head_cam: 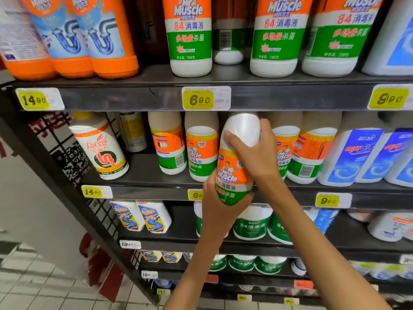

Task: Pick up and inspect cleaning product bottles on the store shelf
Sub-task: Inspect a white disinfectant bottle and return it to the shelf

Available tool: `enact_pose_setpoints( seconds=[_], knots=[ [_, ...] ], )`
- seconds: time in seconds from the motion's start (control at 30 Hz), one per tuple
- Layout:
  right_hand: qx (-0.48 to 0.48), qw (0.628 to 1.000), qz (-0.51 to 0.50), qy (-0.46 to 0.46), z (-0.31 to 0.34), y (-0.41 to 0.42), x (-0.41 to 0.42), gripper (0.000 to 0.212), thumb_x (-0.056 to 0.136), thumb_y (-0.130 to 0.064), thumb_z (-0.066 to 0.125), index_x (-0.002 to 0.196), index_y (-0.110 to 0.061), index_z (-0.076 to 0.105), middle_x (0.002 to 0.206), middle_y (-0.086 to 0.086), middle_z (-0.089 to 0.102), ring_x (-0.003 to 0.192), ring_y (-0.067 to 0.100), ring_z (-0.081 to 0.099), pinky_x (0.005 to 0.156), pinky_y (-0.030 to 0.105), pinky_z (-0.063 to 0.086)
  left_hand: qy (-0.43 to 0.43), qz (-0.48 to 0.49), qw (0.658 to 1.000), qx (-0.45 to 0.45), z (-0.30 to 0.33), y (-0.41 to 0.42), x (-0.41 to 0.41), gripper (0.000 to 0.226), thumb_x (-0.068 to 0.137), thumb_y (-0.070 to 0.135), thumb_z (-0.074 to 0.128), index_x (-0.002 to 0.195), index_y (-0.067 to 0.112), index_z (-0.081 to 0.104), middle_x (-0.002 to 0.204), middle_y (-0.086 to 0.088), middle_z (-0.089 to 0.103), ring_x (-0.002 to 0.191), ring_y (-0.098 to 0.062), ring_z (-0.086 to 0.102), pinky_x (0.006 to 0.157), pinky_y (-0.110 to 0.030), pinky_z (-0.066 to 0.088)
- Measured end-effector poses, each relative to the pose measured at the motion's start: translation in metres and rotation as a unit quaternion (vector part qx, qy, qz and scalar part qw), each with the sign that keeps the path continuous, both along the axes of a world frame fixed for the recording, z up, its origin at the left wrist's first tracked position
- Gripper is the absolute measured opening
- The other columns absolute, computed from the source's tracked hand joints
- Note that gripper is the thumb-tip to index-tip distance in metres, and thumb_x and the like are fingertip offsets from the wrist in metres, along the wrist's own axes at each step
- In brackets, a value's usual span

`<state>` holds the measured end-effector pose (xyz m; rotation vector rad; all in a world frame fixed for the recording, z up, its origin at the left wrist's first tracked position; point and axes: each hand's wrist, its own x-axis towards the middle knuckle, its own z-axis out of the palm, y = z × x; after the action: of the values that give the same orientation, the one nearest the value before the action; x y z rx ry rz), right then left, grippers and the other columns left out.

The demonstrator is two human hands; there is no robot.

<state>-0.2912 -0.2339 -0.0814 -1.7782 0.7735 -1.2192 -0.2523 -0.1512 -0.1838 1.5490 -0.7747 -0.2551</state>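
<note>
Nearest the camera, two bare forearms reach up from the bottom edge toward a Mr Muscle bottle held in front of the second shelf. The left hand cups the bottle's lower end from below, fingers curled round the green band of the label, thumb side toward the camera. The right hand wraps the upper part, fingers curled over the white shoulder and the orange top of the label. The bottle is tilted slightly, its top leaning right, and it is off the shelf, carried wholly by both hands. Just behind it on that shelf stand matching bottles with orange and green labels, a white bottle with a pipe logo to the left and blue-labelled white bottles to the right. A yellow price tag reading 6.90 sits on the edge of the shelf above, where larger Mr Muscle bottles and orange drain cleaner bottles stand. Lower shelves carry green-banded tubs and white cartons. White floor tiles show at lower left.
</note>
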Motion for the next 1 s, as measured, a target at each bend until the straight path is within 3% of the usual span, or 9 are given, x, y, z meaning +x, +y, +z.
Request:
enact_pose_setpoints(
  seconds=[0.17,0.33,0.4,0.5,0.57,0.67,0.73,0.87,1.0],
  knots=[
    [0.153,0.981,0.118,-0.025,-0.005,0.003,-0.023,0.043,0.082,-0.037,0.069,0.119,-0.025,0.049,0.116,-0.001,0.059,0.096,0.01,0.061,0.074,0.025,0.051,0.092,-0.089,0.992,0.008,-0.002,0.036,-0.007,0.058,0.059,0.023,0.088,0.108,0.029,0.057,0.093,0.014,0.071,0.086,0.005,0.066,0.07,-0.013,0.054],
    [0.382,0.839,0.364,-0.13,-0.006,-0.016,-0.046,0.055,0.08,-0.048,0.055,0.121,-0.011,0.059,0.119,0.015,0.064,0.112,0.026,0.06,0.095,0.043,0.048,0.219,-0.243,0.944,0.041,-0.006,0.069,-0.011,0.042,0.051,0.045,0.077,0.091,0.034,0.069,0.089,0.014,0.075,0.084,-0.004,0.071,0.067,-0.015,0.053],
    [0.405,0.812,0.396,-0.142,-0.011,-0.012,-0.044,0.052,0.082,-0.044,0.054,0.121,-0.011,0.058,0.12,0.019,0.063,0.111,0.032,0.06,0.096,0.048,0.048,0.253,-0.282,0.924,0.054,-0.011,0.074,-0.02,0.06,0.048,0.049,0.083,0.102,0.028,0.065,0.097,0.009,0.075,0.093,-0.009,0.07,0.076,-0.022,0.054],
    [0.396,0.821,0.381,-0.153,-0.01,-0.009,-0.046,0.057,0.075,-0.04,0.065,0.122,-0.007,0.058,0.107,0.016,0.069,0.1,0.031,0.065,0.08,0.042,0.056,0.277,-0.286,0.915,0.066,-0.013,0.074,-0.031,0.08,0.053,0.052,0.083,0.12,0.016,0.057,0.112,-0.002,0.071,0.109,-0.021,0.065,0.093,-0.037,0.052],
    [0.362,0.859,0.34,-0.125,-0.007,-0.012,-0.05,0.045,0.076,-0.038,0.069,0.112,-0.012,0.064,0.102,0.013,0.071,0.094,0.028,0.068,0.076,0.039,0.057,0.287,-0.258,0.921,0.051,-0.007,0.069,-0.035,0.069,0.064,0.046,0.073,0.122,0.014,0.056,0.115,-0.005,0.069,0.114,-0.026,0.062,0.098,-0.042,0.049],
    [0.266,0.929,0.252,-0.054,-0.009,-0.01,-0.053,0.02,0.082,-0.037,0.069,0.088,-0.018,0.066,0.083,0.005,0.072,0.075,0.015,0.07,0.068,0.033,0.058,0.276,-0.177,0.943,0.05,0.007,0.058,-0.042,0.056,0.059,0.052,0.067,0.108,0.025,0.061,0.101,0.002,0.072,0.103,-0.021,0.065,0.084,-0.031,0.052],
    [0.259,0.938,0.227,-0.026,-0.013,-0.007,-0.052,0.023,0.084,-0.04,0.067,0.084,-0.017,0.064,0.075,0.002,0.07,0.067,0.013,0.069,0.064,0.032,0.058,0.203,-0.158,0.963,0.084,0.008,0.054,-0.052,0.054,0.06,0.064,0.064,0.106,0.036,0.06,0.1,0.011,0.072,0.099,-0.007,0.066,0.087,-0.027,0.052],
    [0.293,0.913,0.283,0.002,-0.014,-0.014,-0.062,0.02,0.09,-0.037,0.06,0.091,-0.019,0.07,0.092,0.001,0.074,0.087,0.016,0.07,0.076,0.032,0.056,0.267,-0.163,0.949,0.045,0.005,0.061,-0.061,0.08,0.053,0.078,0.066,0.116,0.029,0.065,0.113,0.001,0.071,0.108,-0.018,0.065,0.098,-0.042,0.048],
    [0.415,0.819,0.378,-0.118,-0.019,-0.015,-0.065,0.031,0.079,-0.037,0.065,0.098,-0.014,0.073,0.11,0.012,0.07,0.106,0.027,0.066,0.093,0.045,0.051,0.438,-0.281,0.853,-0.034,0.008,0.068,-0.058,0.079,0.063,0.066,0.073,0.121,0.015,0.064,0.113,-0.015,0.068,0.098,-0.03,0.067,0.084,-0.044,0.054]
  ],
)
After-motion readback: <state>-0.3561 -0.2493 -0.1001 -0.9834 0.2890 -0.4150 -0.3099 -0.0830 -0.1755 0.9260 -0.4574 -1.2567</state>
